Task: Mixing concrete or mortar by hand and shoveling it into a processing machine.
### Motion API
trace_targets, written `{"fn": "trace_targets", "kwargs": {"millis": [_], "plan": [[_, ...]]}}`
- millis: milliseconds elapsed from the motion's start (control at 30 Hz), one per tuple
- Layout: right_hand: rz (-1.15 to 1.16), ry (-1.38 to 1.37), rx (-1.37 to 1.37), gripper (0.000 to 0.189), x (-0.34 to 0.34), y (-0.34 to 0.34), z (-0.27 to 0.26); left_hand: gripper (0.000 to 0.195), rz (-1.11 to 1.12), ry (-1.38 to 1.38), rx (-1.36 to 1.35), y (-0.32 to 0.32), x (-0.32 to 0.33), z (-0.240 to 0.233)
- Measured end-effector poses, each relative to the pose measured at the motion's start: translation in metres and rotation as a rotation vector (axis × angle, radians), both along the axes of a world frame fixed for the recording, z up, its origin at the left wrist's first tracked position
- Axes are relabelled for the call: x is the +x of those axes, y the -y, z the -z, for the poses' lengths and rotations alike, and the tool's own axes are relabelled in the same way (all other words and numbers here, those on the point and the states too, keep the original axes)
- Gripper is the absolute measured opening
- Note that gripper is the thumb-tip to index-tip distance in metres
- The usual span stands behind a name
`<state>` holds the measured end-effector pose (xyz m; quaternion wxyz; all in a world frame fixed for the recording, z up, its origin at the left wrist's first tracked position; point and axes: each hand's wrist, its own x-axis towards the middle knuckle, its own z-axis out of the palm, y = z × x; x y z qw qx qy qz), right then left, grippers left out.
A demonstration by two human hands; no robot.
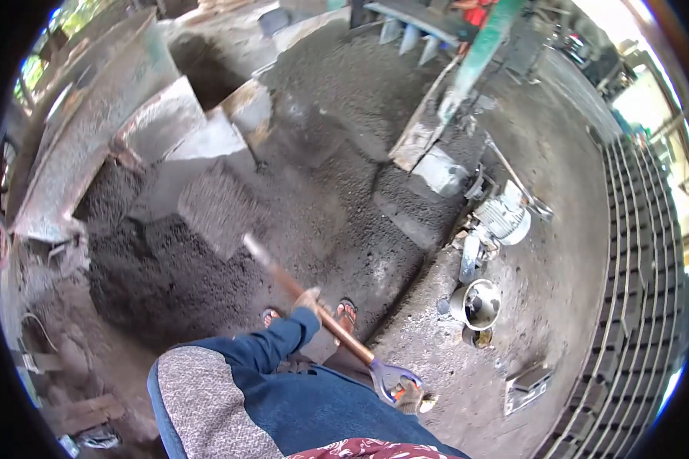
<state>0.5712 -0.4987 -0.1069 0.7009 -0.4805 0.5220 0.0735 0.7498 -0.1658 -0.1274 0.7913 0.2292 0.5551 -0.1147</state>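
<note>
A shovel with a wooden shaft (344, 337) slants across the view. My left hand (309, 299), in a glove, is closed round the middle of the shaft. My right hand (409, 395), gloved too, grips the D-shaped handle (387, 376) at the near end. The shovel's blade (221, 209) is blurred and seems to carry a load of dark, grainy material. Under and beside it lies a heap of the same dark, damp-looking material (166, 275). My feet in sandals (347, 310) stand on the floor just beyond the shaft.
An electric motor (502, 221), a bucket (476, 304) and a second shovel (511, 169) are on the right. Stacked blocks (620, 287) line the far right. A rusty metal chute or trough (100, 115) stands at left, near a dark pit (206, 74). A green post (485, 51) rises at the top.
</note>
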Motion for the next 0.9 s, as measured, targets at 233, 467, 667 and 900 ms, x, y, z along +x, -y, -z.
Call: {"fn": "trace_targets", "kwargs": {"millis": [233,467,667,900], "plan": [[0.034,0.760,-0.567,0.022,0.083,-0.068,-0.115,0.024,0.344,0.672,-0.216,0.037,0.195,-0.213],[-0.243,1.406,-1.660,0.009,0.155,-0.098,-0.260,0.022,0.492,1.029,-0.380,0.066,0.291,-0.296],[-0.537,1.329,-1.951,0.020,0.171,-0.092,-0.189,0.019,0.479,0.968,-0.115,0.062,0.279,-0.254],[-0.015,0.805,-0.498,0.032,0.158,-0.028,-0.068,0.025,0.234,1.358,-0.231,-0.025,0.212,-0.229]]}}
